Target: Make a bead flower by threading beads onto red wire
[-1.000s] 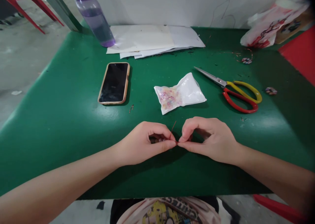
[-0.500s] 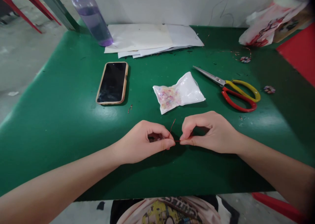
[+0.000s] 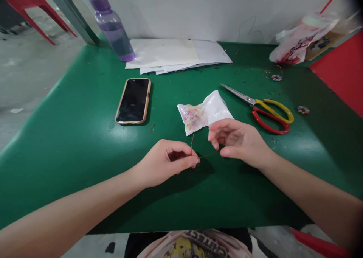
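Pinching the red wire (image 3: 205, 156) between thumb and forefinger, my left hand (image 3: 166, 163) sits just below the bead bag (image 3: 205, 112). My right hand (image 3: 241, 142), also below the bag, hangs loosely open at the wire's free end. I judge the wire light, thin and springy, best gripped near the tip.

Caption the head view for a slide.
Left hand pinches a thin red wire over a green table, right hand open near a bead bag.

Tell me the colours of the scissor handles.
The scissors have one yellow handle and one red, clearest in the head view.
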`<state>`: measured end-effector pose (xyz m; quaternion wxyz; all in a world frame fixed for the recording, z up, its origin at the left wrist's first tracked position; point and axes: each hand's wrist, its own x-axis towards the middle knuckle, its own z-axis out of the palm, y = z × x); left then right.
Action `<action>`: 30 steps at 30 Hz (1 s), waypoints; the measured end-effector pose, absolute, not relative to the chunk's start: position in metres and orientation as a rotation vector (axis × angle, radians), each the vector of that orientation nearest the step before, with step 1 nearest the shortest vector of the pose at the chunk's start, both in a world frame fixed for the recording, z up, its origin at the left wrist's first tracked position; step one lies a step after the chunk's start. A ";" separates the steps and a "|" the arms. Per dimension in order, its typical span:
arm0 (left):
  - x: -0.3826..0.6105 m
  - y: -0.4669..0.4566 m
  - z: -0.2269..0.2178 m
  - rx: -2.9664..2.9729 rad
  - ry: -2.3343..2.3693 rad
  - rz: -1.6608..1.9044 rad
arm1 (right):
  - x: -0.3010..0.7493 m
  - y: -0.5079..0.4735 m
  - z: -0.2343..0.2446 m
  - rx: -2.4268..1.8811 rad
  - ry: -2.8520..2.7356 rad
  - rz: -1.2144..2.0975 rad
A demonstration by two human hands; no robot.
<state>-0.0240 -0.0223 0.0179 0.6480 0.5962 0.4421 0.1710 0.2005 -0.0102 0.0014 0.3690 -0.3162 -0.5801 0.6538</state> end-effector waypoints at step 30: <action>-0.010 -0.049 0.015 1.145 0.844 0.535 | 0.176 -0.055 0.005 -0.958 -1.894 1.419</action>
